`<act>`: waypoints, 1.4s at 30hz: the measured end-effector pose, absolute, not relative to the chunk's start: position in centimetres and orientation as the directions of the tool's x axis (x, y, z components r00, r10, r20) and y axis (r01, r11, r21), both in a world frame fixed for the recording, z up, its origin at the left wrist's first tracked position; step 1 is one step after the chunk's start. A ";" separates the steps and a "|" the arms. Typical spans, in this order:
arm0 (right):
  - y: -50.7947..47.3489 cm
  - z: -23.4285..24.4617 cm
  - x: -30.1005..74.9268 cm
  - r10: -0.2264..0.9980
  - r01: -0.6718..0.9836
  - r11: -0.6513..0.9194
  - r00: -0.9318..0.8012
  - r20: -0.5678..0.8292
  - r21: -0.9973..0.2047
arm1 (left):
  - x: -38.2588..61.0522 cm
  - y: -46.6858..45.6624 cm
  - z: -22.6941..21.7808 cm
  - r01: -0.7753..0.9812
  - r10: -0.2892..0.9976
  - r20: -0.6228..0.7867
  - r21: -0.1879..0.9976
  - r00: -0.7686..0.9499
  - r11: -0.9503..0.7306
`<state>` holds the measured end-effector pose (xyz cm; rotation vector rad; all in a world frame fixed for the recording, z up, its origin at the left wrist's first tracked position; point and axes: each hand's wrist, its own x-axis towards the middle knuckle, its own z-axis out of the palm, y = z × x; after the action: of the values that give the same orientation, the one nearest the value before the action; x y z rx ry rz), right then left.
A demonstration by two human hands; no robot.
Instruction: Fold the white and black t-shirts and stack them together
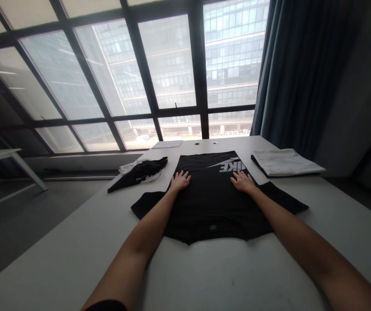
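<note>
A black T-shirt (211, 194) lies spread flat on the white table (237, 272), its collar towards me and its hem at the far side. White NIKE lettering shows upside down near the far right of the shirt. My left hand (180, 180) rests flat on the shirt's left edge with fingers apart. On the right side, my right hand (242, 181) lies palm down, fingers spread, touching the lower part of the lettering. Both sleeves of the shirt stick out to the sides, partly covered by my forearms.
Left of the shirt lies a loose pile of black and white clothing (143, 172). A folded white cloth (287, 162) with a dark layer beneath sits at the right. Paper (167, 144) lies near the far edge. Beyond are windows and a blue curtain (295, 77); another table (0, 155) stands left.
</note>
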<state>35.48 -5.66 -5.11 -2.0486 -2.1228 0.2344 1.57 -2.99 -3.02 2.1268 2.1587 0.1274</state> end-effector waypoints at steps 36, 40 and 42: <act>-7.9 -4.1 32.3 0.888 0.917 0.373 -0.307 0.343 -0.144 | 8.2 -6.1 -3.9 0.845 0.856 -0.021 0.175 0.516 -0.505; -8.0 -4.6 31.3 0.897 0.867 0.441 -0.414 0.155 -0.234 | 7.7 -6.4 -3.9 0.853 0.865 -0.025 0.178 0.502 -0.490; -7.8 -4.8 31.3 0.921 0.882 0.391 -0.375 0.110 -0.263 | 7.7 -6.2 -3.7 0.863 0.875 -0.025 0.180 0.484 -0.472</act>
<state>31.32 -7.79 -4.78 -1.5961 -2.4119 0.2343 7.66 -6.24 -3.73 2.5579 1.5125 0.1046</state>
